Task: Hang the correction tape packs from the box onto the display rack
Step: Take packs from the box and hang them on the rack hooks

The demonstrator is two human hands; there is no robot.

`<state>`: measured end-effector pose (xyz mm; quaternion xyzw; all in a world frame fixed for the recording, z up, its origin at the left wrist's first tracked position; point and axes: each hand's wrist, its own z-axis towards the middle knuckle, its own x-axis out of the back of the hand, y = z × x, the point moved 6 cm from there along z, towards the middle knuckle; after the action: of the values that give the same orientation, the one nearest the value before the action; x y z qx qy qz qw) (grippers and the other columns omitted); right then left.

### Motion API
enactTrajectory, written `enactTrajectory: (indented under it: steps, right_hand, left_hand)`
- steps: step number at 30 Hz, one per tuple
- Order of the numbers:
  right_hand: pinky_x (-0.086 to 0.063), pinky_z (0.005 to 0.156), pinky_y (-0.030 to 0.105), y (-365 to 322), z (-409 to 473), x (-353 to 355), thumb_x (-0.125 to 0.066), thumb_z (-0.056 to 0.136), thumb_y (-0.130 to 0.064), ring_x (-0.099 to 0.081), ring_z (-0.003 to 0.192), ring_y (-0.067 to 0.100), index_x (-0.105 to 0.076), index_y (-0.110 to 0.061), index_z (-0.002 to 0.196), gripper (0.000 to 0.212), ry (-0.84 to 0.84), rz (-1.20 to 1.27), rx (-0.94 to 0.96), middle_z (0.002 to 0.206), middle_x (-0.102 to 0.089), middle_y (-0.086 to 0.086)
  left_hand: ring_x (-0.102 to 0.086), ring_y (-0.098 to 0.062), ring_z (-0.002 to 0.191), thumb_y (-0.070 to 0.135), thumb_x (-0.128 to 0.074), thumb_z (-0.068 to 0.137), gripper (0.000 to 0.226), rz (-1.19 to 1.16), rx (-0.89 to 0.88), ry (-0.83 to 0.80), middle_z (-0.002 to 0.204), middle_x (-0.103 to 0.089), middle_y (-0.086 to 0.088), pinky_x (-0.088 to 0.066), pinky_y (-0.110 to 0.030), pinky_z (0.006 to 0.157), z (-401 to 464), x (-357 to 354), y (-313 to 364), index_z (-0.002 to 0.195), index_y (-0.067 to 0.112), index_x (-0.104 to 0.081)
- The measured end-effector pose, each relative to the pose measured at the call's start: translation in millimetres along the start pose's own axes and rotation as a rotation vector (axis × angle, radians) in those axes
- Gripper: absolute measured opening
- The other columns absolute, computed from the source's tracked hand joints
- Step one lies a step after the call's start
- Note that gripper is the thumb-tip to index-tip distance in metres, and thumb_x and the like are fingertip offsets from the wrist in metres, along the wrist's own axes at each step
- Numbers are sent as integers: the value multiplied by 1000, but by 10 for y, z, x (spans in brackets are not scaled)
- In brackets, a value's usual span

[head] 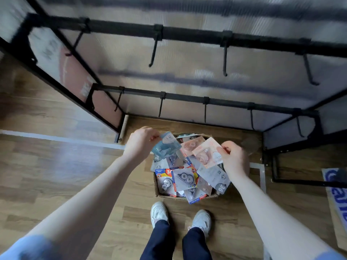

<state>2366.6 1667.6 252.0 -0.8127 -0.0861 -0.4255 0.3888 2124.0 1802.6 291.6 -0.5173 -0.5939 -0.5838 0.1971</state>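
Two rows of bare black hooks on the display rack [187, 36], nothing hung yet as far as I can see. On the floor right below the lower bar sits the cardboard box [157, 192], crammed with correction tape packs [185, 178] lying every which way. Both hands are lifted just above it. The left hand [140, 143] pinches a blue pack [166, 145] by its top corner, fingers curled round the edge. The right hand [234, 156] grips a pink pack [205, 152] by its side edge, card tilted. The lower hooks [205, 111] look nearest, up and ahead of both hands, so I'd guess either pack goes up and forward. Hang holes are too blurry to make out.
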Motion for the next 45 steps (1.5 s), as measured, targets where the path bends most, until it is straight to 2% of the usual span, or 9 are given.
enactTrajectory:
  steps: [4,8,12,17,21,28,33,38,45]
  right_hand:
    - [-43,57,23,-534,-112,496,-57,91,-25,-58,77,18,-66,-17,93,12,28,-84,121,92,-67,-1]
    - [-34,52,21,-1093,-314,1036,-57,90,-27,-55,74,20,-66,-15,89,14,71,-190,255,93,-65,1]
    - [-48,59,30,-1513,-492,1471,-57,90,-27,-59,77,24,-66,-14,89,16,112,-195,356,93,-65,3]
    - [-43,56,26,-1841,-679,1872,-60,88,-29,-62,79,23,-68,-15,90,16,191,-198,437,93,-68,1]
    - [-50,61,31,-2070,-771,2095,-61,88,-27,-63,81,23,-69,-17,92,13,209,-184,476,94,-69,1]
    - [-46,58,27,-2243,-800,2411,-54,91,-26,-60,75,17,-68,-19,91,15,250,-227,494,86,-68,-1]
    - [-26,49,12,-2268,-728,2650,-53,92,-27,-54,73,9,-65,-19,88,15,253,-248,557,90,-67,-6]
    - [-29,51,12,-2270,-629,2852,-52,92,-26,-55,72,8,-64,-19,85,16,241,-256,621,86,-67,-7]
    - [-25,50,12,-2268,-466,2945,-51,93,-27,-53,68,7,-65,-18,87,18,209,-272,685,84,-66,-6]
  left_hand:
    - [-58,-23,91,15,-57,88,18,88,-77,-23,98,-64,-6,-38,-27,71,-125,623,333,100,11,-70]
    - [-59,-23,91,18,-58,88,15,100,-138,27,98,-63,-3,-38,-26,70,-266,1283,653,99,14,-69]
    - [-61,-19,90,20,-62,86,13,83,-206,102,98,-68,0,-41,-25,72,-356,1890,975,95,15,-70]
    - [-62,-16,89,25,-64,84,14,67,-264,162,97,-70,3,-45,-25,74,-390,2443,1334,93,18,-72]
    - [-62,-12,87,25,-64,83,12,28,-344,196,95,-70,7,-42,-22,71,-384,2782,1672,91,20,-73]
    - [-62,-14,82,19,-63,85,14,11,-482,251,94,-71,1,-47,-25,72,-370,3198,2330,94,13,-73]
    - [-63,-15,80,19,-63,86,15,-14,-508,312,94,-71,-1,-51,-27,73,-340,3343,2767,95,12,-73]
    - [-61,-14,80,22,-63,86,15,-26,-507,381,97,-71,1,-50,-29,71,-291,3379,3123,95,14,-72]
    - [-56,-8,76,23,-61,88,18,-54,-443,448,100,-70,0,-40,-15,59,-147,3342,3308,98,14,-72]
